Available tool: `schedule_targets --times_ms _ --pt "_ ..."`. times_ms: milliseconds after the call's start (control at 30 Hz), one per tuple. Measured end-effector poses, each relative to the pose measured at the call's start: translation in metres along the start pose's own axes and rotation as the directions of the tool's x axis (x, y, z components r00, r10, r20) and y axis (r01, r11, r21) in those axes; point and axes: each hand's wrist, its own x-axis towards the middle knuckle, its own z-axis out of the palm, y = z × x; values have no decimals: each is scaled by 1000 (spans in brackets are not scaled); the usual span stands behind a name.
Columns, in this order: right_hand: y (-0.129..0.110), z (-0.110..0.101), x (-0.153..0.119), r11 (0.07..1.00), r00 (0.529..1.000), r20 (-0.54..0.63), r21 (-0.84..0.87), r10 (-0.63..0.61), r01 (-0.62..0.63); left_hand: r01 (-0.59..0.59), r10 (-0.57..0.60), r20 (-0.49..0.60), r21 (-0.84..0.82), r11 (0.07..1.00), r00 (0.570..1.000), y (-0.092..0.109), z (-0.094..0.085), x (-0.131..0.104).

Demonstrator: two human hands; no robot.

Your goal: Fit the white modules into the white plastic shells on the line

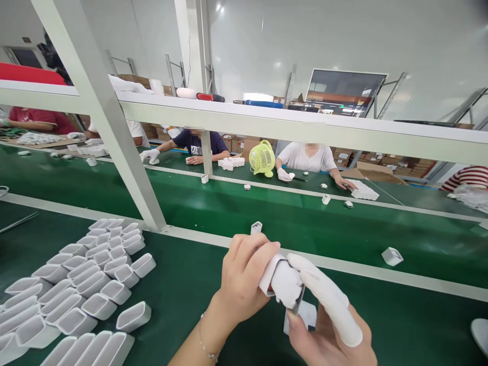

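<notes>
My left hand (246,277) is closed around a white plastic housing (269,274), its open end turned to the right. A white inner piece (286,282) with dark edges sits partly in that opening. My right hand (331,315) pinches this piece between the thumb and a finger in a white finger cover. I cannot make out exactly what the piece is. Just below the fingers, a white flat-sided part (306,313) lies on the green work surface, partly hidden by my right hand.
Many empty white housings (89,282) stand in rows at the left. Beyond a pale rail, a green belt (305,234) carries scattered white units, one (392,256) at the right. Co-workers sit across it, near a yellow-green fan (262,158). A slanted post (114,122) rises at left.
</notes>
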Motion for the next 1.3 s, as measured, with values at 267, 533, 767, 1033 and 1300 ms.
schedule_targets --times_ms 267,533,767,1033,1300 --pt "1 3 -4 997 999 8 -55 -53 54 26 -26 1 -19 999 1000 -1 2 0" --pt "-3 4 -14 998 999 34 -53 -35 36 31 -31 -9 -74 997 999 1 1 -3" --pt "2 8 -22 998 997 42 13 -62 61 57 -56 7 -102 993 998 3 0 0" --pt "2 9 -19 996 994 64 35 -90 88 38 -37 13 -87 996 999 3 0 0" --pt "7 2 6 952 941 333 267 55 -150 152 -133 125 -158 976 983 0 7 -4"
